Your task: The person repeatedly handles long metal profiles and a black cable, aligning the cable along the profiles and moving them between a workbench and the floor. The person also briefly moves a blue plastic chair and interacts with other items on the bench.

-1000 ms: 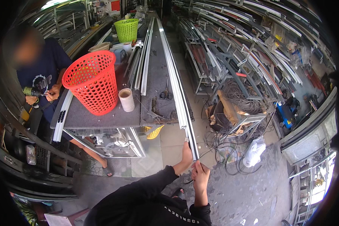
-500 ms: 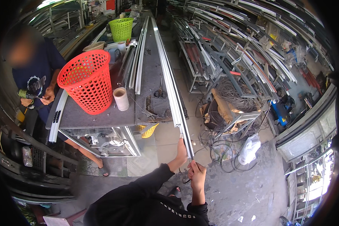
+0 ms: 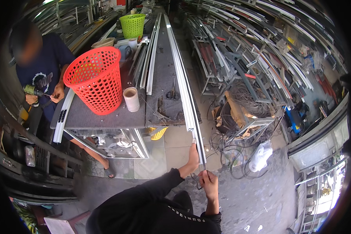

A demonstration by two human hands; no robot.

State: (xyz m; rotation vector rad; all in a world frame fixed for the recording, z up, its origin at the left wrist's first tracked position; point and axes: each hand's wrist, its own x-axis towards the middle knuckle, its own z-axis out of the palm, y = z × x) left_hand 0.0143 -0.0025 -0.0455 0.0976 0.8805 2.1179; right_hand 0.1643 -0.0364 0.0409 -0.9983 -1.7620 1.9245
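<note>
Head view shows the left hand [image 3: 193,154] closed on the near end of a long white aluminium profile [image 3: 183,82], the right hand [image 3: 209,180] pinching something small just below its tip. Fitting the end seems underway; next needs careful alignment. Its long axis runs from lower centre to the top, along the surface [image 3: 105,117] edge.

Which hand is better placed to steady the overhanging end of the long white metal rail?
Left, probably. The left hand already lies against the long white metal rail near its end, while the right hand sits just below the tip, apparently holding a small dark item.
</note>
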